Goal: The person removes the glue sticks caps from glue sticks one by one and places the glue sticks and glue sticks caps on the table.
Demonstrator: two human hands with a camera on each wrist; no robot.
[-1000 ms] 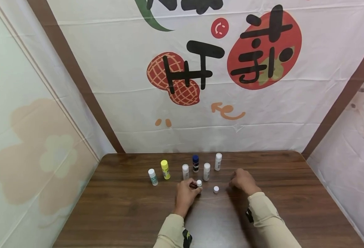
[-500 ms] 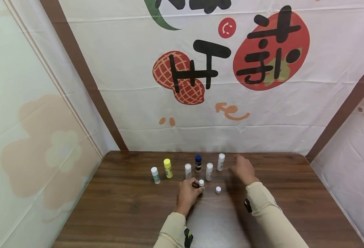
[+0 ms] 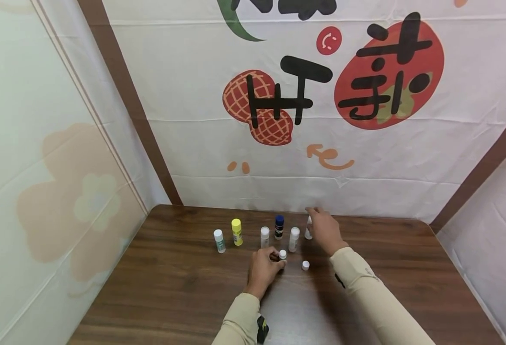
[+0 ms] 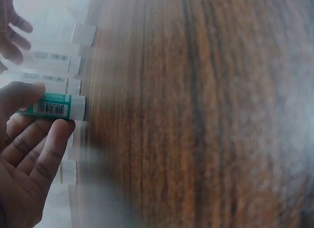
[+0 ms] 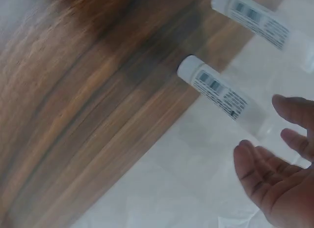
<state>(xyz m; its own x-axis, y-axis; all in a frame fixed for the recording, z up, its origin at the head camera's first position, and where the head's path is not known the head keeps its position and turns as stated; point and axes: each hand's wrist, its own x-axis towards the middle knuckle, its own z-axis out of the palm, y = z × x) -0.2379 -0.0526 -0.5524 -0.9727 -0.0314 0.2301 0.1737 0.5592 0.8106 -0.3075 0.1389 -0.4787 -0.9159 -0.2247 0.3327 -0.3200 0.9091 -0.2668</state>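
My left hand [image 3: 263, 272] pinches a small glue stick [image 3: 282, 255], standing upright on the table. Its green label [image 4: 51, 108] shows between thumb and fingers in the left wrist view. My right hand [image 3: 325, 231] is at a white glue stick [image 3: 308, 229] at the back right. In the right wrist view the thumb and fingers are spread apart near the top end of this white glue stick [image 5: 218, 90], with a gap still visible. A loose white cap [image 3: 305, 265] lies on the table between the hands.
More glue sticks stand upright on the wooden table [image 3: 171, 282]: a white-capped green one [image 3: 220, 241], a yellow one [image 3: 237, 233], a dark blue one [image 3: 279, 227], and two white ones, left [image 3: 264, 237] and right [image 3: 293, 239]. A printed cloth [image 3: 192, 143] hangs behind the table.
My right hand has moved left and toward the back, from beside the loose cap to the rear white glue stick. The left hand keeps its hold. The head view has shifted slightly.
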